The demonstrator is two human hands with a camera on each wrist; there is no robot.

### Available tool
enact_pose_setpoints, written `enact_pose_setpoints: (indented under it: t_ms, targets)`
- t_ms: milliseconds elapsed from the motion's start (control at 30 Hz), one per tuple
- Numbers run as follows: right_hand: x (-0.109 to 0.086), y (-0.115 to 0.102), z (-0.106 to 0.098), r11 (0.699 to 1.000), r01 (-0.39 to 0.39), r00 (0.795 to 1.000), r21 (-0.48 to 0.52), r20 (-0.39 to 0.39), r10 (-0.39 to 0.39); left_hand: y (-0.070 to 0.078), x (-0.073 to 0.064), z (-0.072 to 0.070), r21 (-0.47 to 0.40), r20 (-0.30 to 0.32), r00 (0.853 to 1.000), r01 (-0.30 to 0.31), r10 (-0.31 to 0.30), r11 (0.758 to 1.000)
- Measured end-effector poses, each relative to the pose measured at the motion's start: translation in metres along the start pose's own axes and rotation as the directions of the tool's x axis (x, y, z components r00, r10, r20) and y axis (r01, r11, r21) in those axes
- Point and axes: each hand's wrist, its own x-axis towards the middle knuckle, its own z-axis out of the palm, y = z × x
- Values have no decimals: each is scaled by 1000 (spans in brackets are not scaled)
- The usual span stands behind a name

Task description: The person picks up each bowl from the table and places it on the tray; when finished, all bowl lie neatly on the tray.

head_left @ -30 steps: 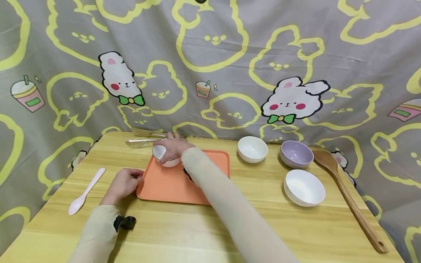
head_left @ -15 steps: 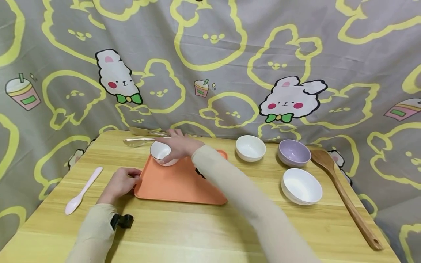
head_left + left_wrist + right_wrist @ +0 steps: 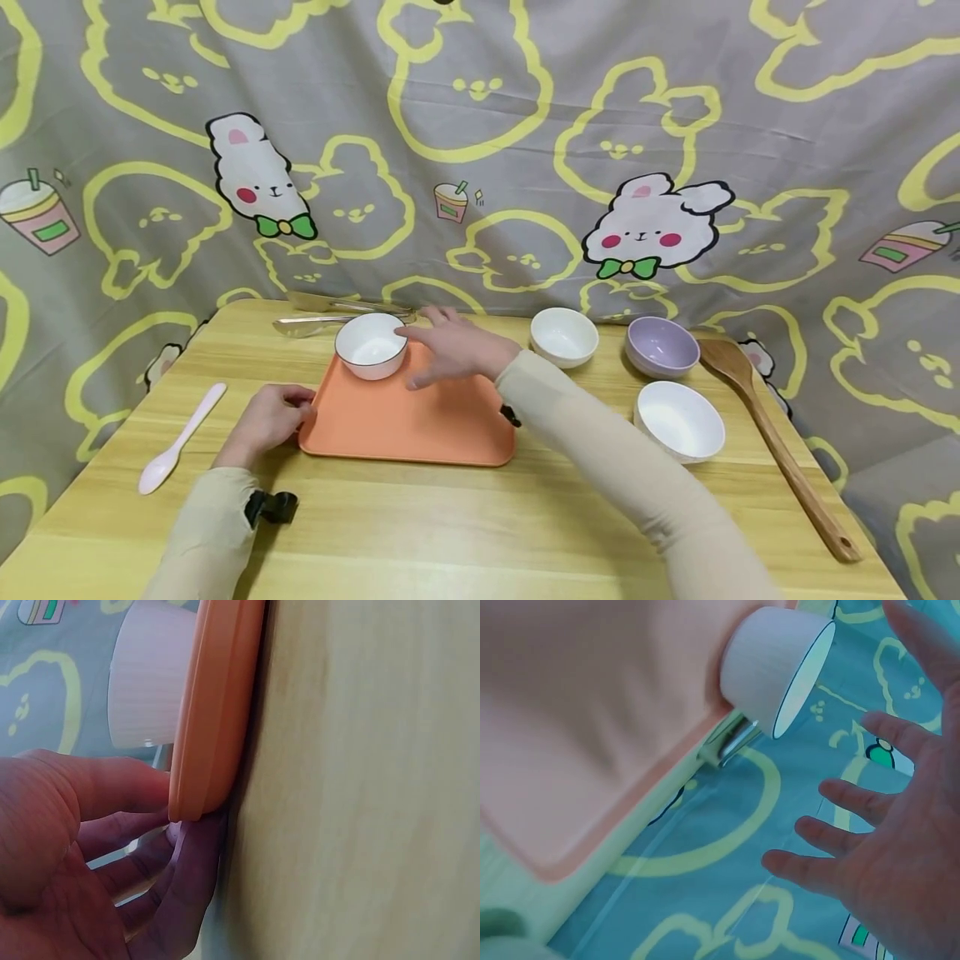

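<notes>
An orange tray point(image 3: 405, 429) lies on the wooden table. On its back left corner sits a white bowl point(image 3: 371, 358) with a thin dark rim. My left hand point(image 3: 268, 419) pinches the tray's left edge; in the left wrist view the thumb point(image 3: 124, 784) lies on the rim, with the other fingers curled against its outer side and below. Over the tray, to the right of the bowl, my right hand point(image 3: 459, 346) holds nothing. The right wrist view shows its fingers point(image 3: 855, 791) spread and apart from the bowl.
To the right stand a white bowl point(image 3: 564, 340), a purple bowl point(image 3: 662, 346) and a larger white bowl point(image 3: 678, 425). Beyond them lies a long wooden spatula point(image 3: 787, 467). A pink spoon point(image 3: 180, 442) is at the left. Metal utensils point(image 3: 307, 325) lie behind the tray, before a patterned curtain point(image 3: 517, 133).
My right hand has let go of the dark-rimmed bowl and moved right, leaving it on the tray. The left hand keeps its place at the tray's edge.
</notes>
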Motion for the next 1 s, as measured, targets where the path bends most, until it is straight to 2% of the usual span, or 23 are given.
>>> enact_pose_setpoints:
  t_ms: [233, 433, 633, 767, 900, 1000]
  targets:
    - [-40, 23, 0, 1000, -10, 1000, 19, -18, 10, 3, 0, 1, -12, 4, 1000, 0, 0, 1000]
    - [-66, 38, 2, 997, -38, 999, 71, -34, 40, 2, 1, 1, -4, 5, 1000, -3, 3, 1000]
    - [-88, 48, 4, 997, -40, 997, 73, -62, 44, 0, 0, 0, -3, 13, 1000, 11, -11, 1000]
    - [-105, 54, 5, 992, -69, 993, 104, -84, 78, 0, 0, -1, -11, 17, 1000, 10, -10, 1000]
    - [-123, 59, 6, 983, -81, 990, 166, -101, 98, 0, 0, -1, -6, 12, 1000, -2, 2, 1000]
    - [-135, 63, 9, 983, -82, 988, 166, -118, 103, -1, 1, 0, 1, 8, 1000, -19, 19, 1000]
